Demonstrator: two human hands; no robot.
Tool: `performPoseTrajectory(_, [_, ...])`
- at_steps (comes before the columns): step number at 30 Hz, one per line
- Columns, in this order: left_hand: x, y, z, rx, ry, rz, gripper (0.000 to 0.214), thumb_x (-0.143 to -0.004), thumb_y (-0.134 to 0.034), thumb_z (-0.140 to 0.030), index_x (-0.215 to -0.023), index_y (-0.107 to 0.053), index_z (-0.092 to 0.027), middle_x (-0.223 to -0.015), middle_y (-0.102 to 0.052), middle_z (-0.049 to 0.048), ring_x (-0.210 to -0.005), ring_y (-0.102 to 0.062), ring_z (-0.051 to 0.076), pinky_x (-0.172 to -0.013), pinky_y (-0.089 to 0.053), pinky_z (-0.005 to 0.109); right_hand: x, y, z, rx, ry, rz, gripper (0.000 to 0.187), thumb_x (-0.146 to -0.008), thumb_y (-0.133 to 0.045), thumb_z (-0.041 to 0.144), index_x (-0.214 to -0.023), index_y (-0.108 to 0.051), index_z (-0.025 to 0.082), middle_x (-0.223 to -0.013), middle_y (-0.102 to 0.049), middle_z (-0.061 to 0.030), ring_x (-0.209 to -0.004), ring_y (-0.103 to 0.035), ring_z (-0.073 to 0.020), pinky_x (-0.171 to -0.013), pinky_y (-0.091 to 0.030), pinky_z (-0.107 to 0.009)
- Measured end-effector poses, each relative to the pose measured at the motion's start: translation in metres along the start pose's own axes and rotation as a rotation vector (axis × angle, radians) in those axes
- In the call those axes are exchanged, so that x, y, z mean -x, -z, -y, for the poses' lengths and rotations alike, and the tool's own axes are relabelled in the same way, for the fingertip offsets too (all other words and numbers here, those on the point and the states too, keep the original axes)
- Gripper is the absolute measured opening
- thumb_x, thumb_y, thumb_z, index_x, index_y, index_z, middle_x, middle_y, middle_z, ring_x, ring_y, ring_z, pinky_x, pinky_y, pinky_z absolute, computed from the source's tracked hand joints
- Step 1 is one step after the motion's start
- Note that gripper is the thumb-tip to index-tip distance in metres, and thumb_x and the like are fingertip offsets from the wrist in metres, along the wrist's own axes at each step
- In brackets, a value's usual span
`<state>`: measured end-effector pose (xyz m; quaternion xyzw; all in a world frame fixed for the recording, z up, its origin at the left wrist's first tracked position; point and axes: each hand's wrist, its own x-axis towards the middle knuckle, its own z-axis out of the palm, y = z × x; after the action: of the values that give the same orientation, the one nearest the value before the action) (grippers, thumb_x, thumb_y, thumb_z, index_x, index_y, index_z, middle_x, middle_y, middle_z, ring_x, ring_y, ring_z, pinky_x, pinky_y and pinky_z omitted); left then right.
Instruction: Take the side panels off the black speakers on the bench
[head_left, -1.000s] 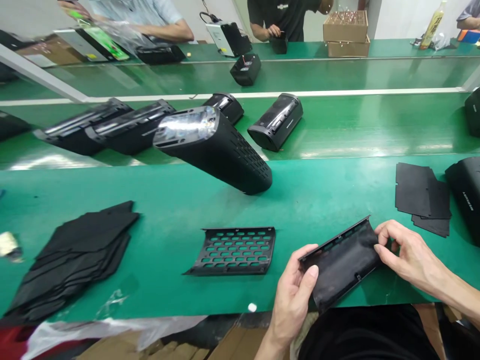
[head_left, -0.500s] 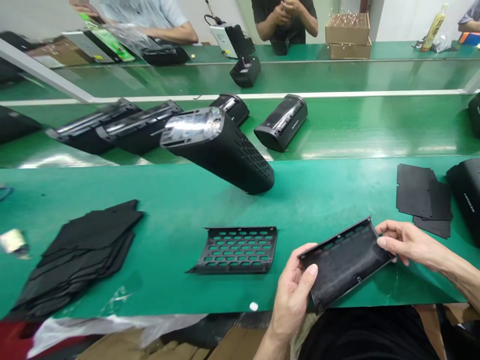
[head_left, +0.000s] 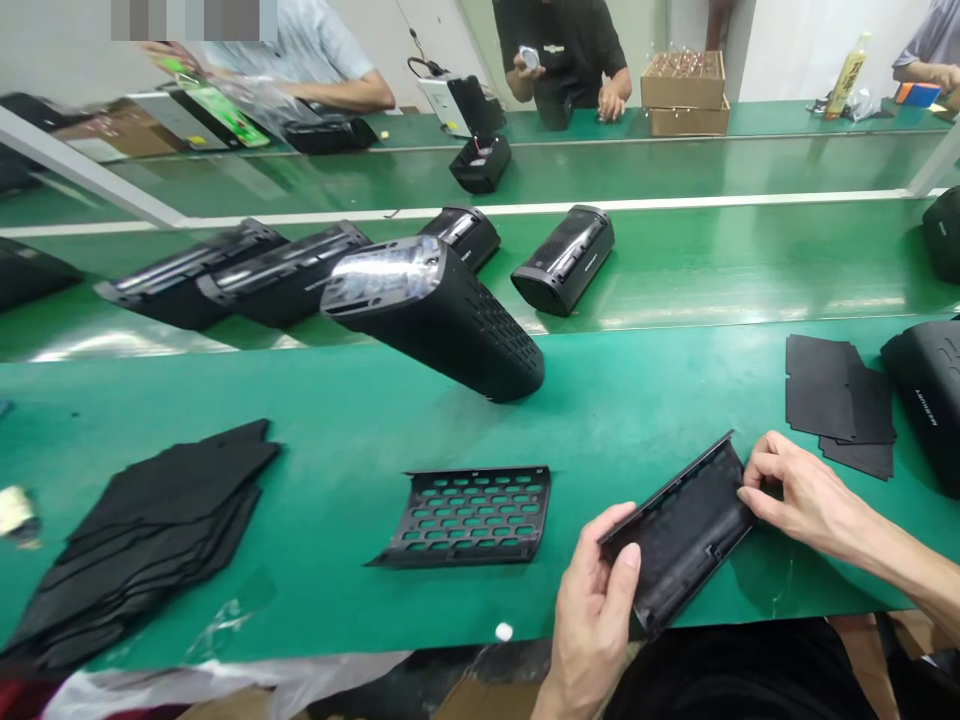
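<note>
A curved black plastic grille panel is held at the near right edge of the table, its hollow side up and a dark sheet lining covering most of its inside. My left hand grips its left end, thumb over the rim. At the opposite end my right hand is closed, thumb and forefinger pinching at the edge; whether they grip the sheet or the plastic I cannot tell. To the left lies a second grille panel, its slots showing green table through them. Thin black sheets lie beyond my right hand.
A black speaker-like case leans beyond the panels. More cases lie on the green conveyor behind. A pile of black sheets sits at left; another case stands at right. Co-workers are across the line.
The held panel has tilted more steeply, and my right hand has drawn its fingers into a tighter pinch at the end. Across the line, a co-worker's hands have moved apart.
</note>
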<state>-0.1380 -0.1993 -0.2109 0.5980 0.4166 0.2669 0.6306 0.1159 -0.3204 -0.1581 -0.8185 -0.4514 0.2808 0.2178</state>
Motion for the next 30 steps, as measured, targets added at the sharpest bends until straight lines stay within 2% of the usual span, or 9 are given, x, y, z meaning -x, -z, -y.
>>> performPoseTrajectory(3, [-0.001,0.000,0.000,0.011,0.023,-0.006,0.052,-0.093,-0.072,-0.056,-0.131,-0.072,-0.021,-0.133,-0.074,0.0129,-0.116,-0.073,0.029,-0.101,-0.060,0.036,0.004,-0.001,0.002,-0.099,0.044,-0.060,0.017,-0.095,-0.056,0.029,-0.079,-0.052,0.023,-0.091,-0.060,-0.0021,-0.075,-0.054,-0.0180,-0.071,-0.042,-0.034])
performPoseTrajectory(6, [-0.001,-0.003,-0.007,0.074,0.072,-0.020,0.052,-0.093,-0.072,-0.057,-0.130,-0.071,-0.020,-0.129,-0.075,0.0129,-0.113,-0.074,0.029,-0.099,-0.061,0.036,0.007,-0.003,0.003,-0.281,-0.005,-0.016,0.023,-0.095,-0.056,0.031,-0.077,-0.044,0.024,-0.078,-0.057,0.0016,-0.070,-0.048,-0.0161,-0.065,-0.037,-0.031])
performPoseTrajectory(9, [0.000,-0.006,-0.015,0.152,0.111,-0.025,0.053,-0.091,-0.075,-0.056,-0.129,-0.069,-0.020,-0.124,-0.076,0.0124,-0.112,-0.075,0.029,-0.098,-0.061,0.036,0.006,-0.004,0.003,-0.482,-0.094,0.031,0.019,-0.092,-0.062,0.034,-0.085,-0.048,0.024,-0.072,-0.050,0.0054,-0.066,-0.043,-0.0138,-0.062,-0.035,-0.028])
performPoseTrajectory(12, [0.000,-0.007,-0.018,0.231,0.173,-0.027,0.055,-0.088,-0.079,-0.055,-0.129,-0.066,-0.021,-0.124,-0.076,0.0107,-0.107,-0.076,0.027,-0.093,-0.063,0.035,0.003,0.000,0.001,-0.586,-0.139,0.036,0.024,-0.087,-0.071,0.040,-0.092,-0.055,0.023,-0.074,-0.055,0.0045,-0.067,-0.047,-0.0135,-0.062,-0.037,-0.027])
performPoseTrajectory(16, [0.001,-0.008,-0.020,0.315,0.261,-0.027,0.059,-0.085,-0.082,-0.055,-0.132,-0.062,-0.024,-0.120,-0.076,0.0077,-0.091,-0.076,0.024,-0.076,-0.067,0.033,-0.001,0.008,-0.001,-0.628,-0.204,0.128,0.039,-0.079,-0.081,0.052,-0.084,-0.057,0.021,-0.065,-0.051,0.0051,-0.062,-0.044,-0.0127,-0.060,-0.035,-0.027])
performPoseTrajectory(22, [0.000,-0.009,-0.024,0.315,0.310,-0.033,0.067,-0.080,-0.084,-0.058,-0.133,-0.062,-0.023,-0.118,-0.077,0.0089,-0.090,-0.077,0.026,-0.063,-0.066,0.029,0.000,0.010,0.001,-0.760,-0.240,0.171,0.054,-0.077,-0.079,0.070,-0.085,-0.055,0.022,-0.071,-0.051,0.0032,-0.063,-0.042,-0.0125,-0.058,-0.032,-0.026])
performPoseTrajectory(25, [-0.002,-0.007,-0.019,0.296,0.304,-0.035,0.069,-0.081,-0.084,-0.059,-0.135,-0.062,-0.023,-0.115,-0.077,0.0086,-0.089,-0.077,0.025,-0.066,-0.066,0.031,0.002,0.014,0.002,-0.768,-0.259,0.200,0.050,-0.079,-0.078,0.065,-0.090,-0.056,0.022,-0.073,-0.054,0.0024,-0.063,-0.044,-0.0124,-0.057,-0.033,-0.026])
performPoseTrajectory(30, [-0.006,-0.001,-0.007,0.247,0.176,-0.023,0.062,-0.086,-0.080,-0.057,-0.132,-0.065,-0.019,-0.122,-0.076,0.0123,-0.106,-0.075,0.027,-0.095,-0.062,0.036,0.003,0.025,-0.002,-0.682,-0.246,0.190,0.036,-0.083,-0.076,0.052,-0.089,-0.057,0.021,-0.074,-0.055,0.0022,-0.066,-0.045,-0.0128,-0.059,-0.037,-0.026])
